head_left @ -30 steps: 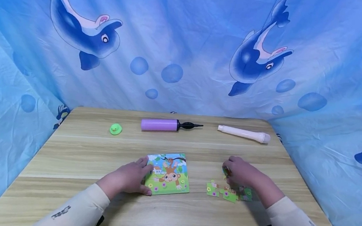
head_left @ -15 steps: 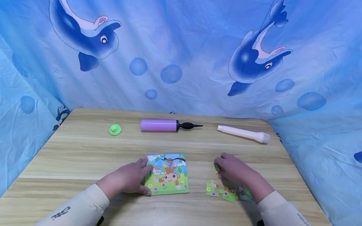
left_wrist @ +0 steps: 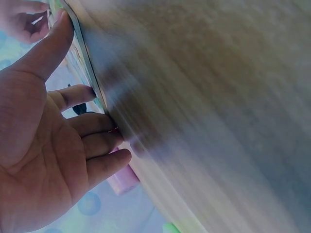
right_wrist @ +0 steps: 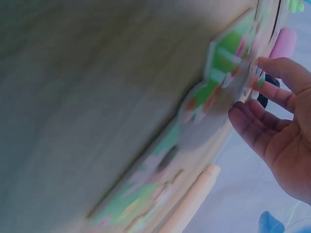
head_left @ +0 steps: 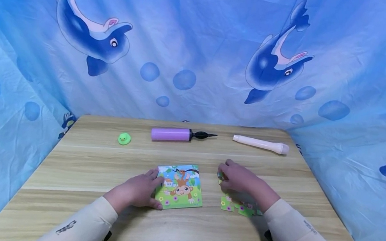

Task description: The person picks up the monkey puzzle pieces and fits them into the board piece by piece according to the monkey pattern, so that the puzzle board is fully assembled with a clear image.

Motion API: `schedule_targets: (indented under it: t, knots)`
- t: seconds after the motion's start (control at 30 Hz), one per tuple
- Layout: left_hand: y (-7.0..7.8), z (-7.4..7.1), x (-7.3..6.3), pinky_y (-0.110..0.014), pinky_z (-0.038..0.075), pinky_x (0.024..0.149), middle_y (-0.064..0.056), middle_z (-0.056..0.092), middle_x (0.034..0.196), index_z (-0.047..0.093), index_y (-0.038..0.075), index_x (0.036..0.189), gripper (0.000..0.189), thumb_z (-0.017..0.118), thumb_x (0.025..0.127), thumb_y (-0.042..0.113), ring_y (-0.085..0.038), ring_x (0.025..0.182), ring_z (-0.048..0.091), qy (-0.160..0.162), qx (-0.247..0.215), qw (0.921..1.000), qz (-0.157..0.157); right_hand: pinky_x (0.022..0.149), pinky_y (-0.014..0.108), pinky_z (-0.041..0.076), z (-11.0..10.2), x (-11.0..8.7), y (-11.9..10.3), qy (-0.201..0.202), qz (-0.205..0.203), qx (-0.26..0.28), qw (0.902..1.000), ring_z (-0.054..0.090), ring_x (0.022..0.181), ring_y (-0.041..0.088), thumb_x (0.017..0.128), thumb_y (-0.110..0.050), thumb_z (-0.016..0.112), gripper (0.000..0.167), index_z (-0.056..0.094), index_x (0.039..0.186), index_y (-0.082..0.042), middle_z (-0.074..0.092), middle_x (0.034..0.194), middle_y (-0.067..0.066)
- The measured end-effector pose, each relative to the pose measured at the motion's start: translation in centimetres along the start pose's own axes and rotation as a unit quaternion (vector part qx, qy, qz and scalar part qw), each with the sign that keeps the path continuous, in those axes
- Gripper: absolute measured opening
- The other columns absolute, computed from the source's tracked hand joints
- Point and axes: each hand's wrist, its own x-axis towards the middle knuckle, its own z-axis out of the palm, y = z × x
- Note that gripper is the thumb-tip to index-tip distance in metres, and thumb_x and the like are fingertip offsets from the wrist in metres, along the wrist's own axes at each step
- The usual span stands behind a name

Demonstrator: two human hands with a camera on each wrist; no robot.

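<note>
A square monkey jigsaw puzzle (head_left: 185,198) lies flat on the wooden table. My left hand (head_left: 137,190) rests at its left side, thumb on the near left corner and fingers along the edge. In the left wrist view, those fingers (left_wrist: 107,167) are spread and loosely extended. To the right of the puzzle, my right hand (head_left: 243,180) pinches a small jigsaw piece (head_left: 220,178) between thumb and fingertips, most of it hidden. Several loose jigsaw pieces (head_left: 227,205) with green and flower print lie below that hand, partly covered by it; the right wrist view shows these pieces (right_wrist: 228,53) up close.
Along the back of the table (head_left: 174,232) lie a purple hand pump (head_left: 171,134) with a black nozzle and a pale pink microphone-shaped stick (head_left: 259,143). A green toy duck (head_left: 124,139) sits at the back left. Blue dolphin-print cloth (head_left: 214,52) hangs around the table.
My right hand has moved left with the jigsaw piece, from above the loose pieces toward the puzzle. My left hand has stayed at the puzzle's left edge.
</note>
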Motion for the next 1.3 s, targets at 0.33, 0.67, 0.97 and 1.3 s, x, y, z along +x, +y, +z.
schedule_targets:
  t: [0.33, 0.67, 0.97, 1.3]
  knots:
    - [0.1, 0.2, 0.2, -0.051, 0.037, 0.112, -0.027, 0.025, 0.158, 0.043, 0.009, 0.147, 0.093, 0.074, 0.076, 0.061, -0.042, 0.144, 0.030, 0.000, -0.010, 0.9999, -0.001, 0.064, 0.025, 0.045, -0.3, 1.3, -3.8, 0.003, -0.069, -0.021, 0.9974, 0.049, 0.074, 0.010, 0.084, -0.035, 0.070, 0.030, 0.058, 0.109, -0.020, 0.046, 0.095, -0.004]
    - [0.1, 0.1, 0.2, -0.052, 0.037, 0.111, -0.027, 0.026, 0.157, 0.042, 0.007, 0.148, 0.094, 0.075, 0.077, 0.059, -0.043, 0.143, 0.031, 0.003, -0.014, 0.9999, -0.004, 0.061, 0.021, 0.046, 0.5, 3.0, -8.9, -0.001, -0.123, -0.030, 0.9919, 0.050, 0.075, 0.009, 0.089, -0.039, 0.069, 0.028, 0.058, 0.108, -0.022, 0.044, 0.103, -0.003]
    - [0.3, 0.1, 0.1, -0.051, 0.037, 0.112, -0.026, 0.025, 0.158, 0.041, 0.008, 0.149, 0.093, 0.073, 0.078, 0.060, -0.041, 0.144, 0.031, -0.002, -0.013, 0.9999, -0.003, 0.073, 0.021, 0.050, 2.2, 4.5, -12.0, 0.032, -0.149, -0.094, 0.9838, 0.048, 0.086, 0.009, 0.092, -0.037, 0.065, 0.029, 0.059, 0.114, -0.018, 0.049, 0.105, -0.001]
    - [0.3, -0.2, -0.2, -0.051, 0.038, 0.110, -0.030, 0.027, 0.156, 0.044, 0.004, 0.145, 0.091, 0.075, 0.078, 0.057, -0.043, 0.143, 0.031, 0.006, -0.014, 0.9999, 0.008, 0.088, 0.028, 0.052, 2.8, 4.8, -12.5, 0.043, -0.146, -0.103, 0.9830, 0.054, 0.097, 0.012, 0.095, -0.039, 0.063, 0.026, 0.065, 0.114, -0.021, 0.057, 0.111, 0.001]
